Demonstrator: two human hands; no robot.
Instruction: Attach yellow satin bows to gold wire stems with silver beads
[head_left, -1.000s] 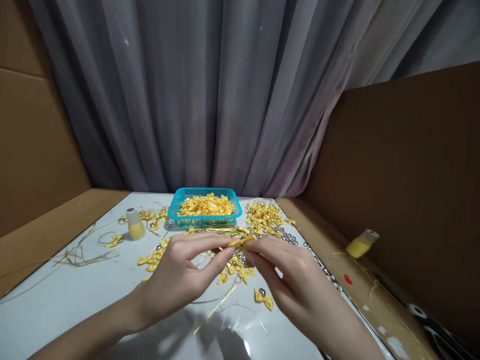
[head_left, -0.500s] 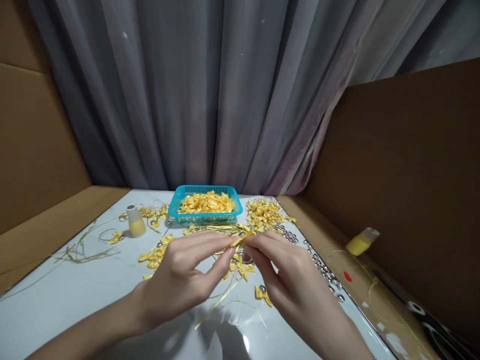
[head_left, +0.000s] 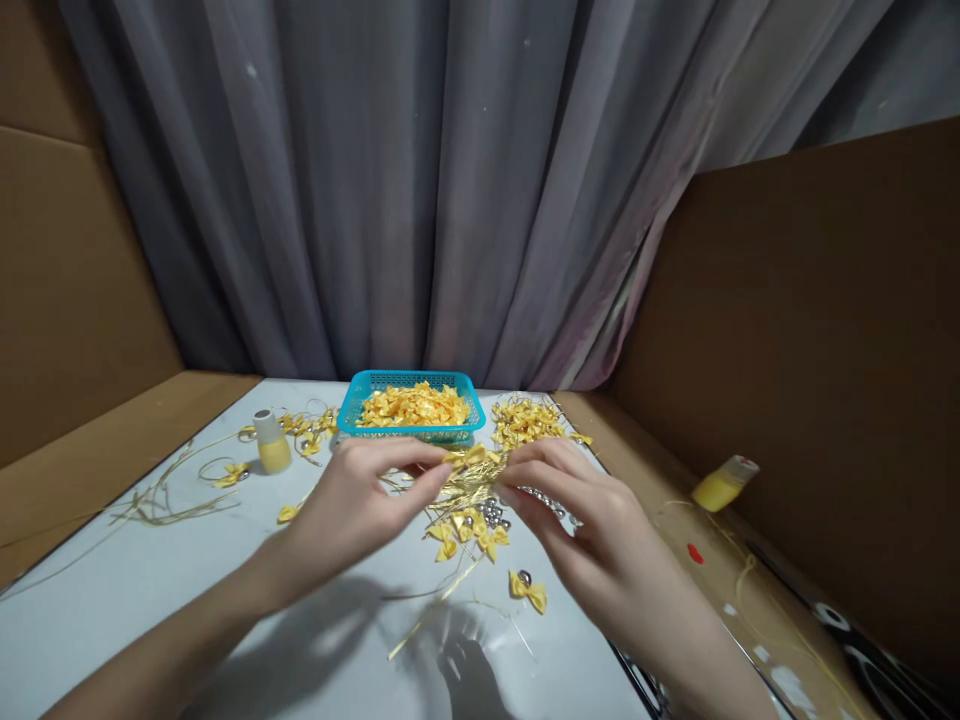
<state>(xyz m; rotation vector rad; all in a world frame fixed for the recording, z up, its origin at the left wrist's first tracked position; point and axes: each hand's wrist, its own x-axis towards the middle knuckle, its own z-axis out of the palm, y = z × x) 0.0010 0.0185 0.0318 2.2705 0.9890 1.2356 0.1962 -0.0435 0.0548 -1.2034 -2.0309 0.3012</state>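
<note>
My left hand (head_left: pixel 367 515) pinches the end of a yellow ribbon bow (head_left: pixel 466 458) between thumb and fingers, above the middle of the table. My right hand (head_left: pixel 581 520) is closed at the fingertips near the bow's other side; what it pinches, if anything, is hidden. Beneath and between the hands lies a bundle of thin gold strands (head_left: pixel 469 490). Closer to me are several loose yellow bows (head_left: pixel 491 540) and silver bell-like beads (head_left: pixel 493 514). A single bow with a silver bead (head_left: pixel 528 592) rests beside my right wrist.
A blue basket (head_left: pixel 346 410) full of yellow bows stands at the back, with a bow pile (head_left: pixel 529 422) to its right. A yellow-filled bottle (head_left: pixel 271 445) stands left; another bottle (head_left: pixel 726 484) leans right. Loose strands (head_left: pixel 169 505) lie left, and black-handled scissors (head_left: pixel 862 650) lie right.
Both hands have risen slightly and parted a little at the fingertips, so the bow between them shows more. The right hand moved a bit right, the left hand a bit left.
</note>
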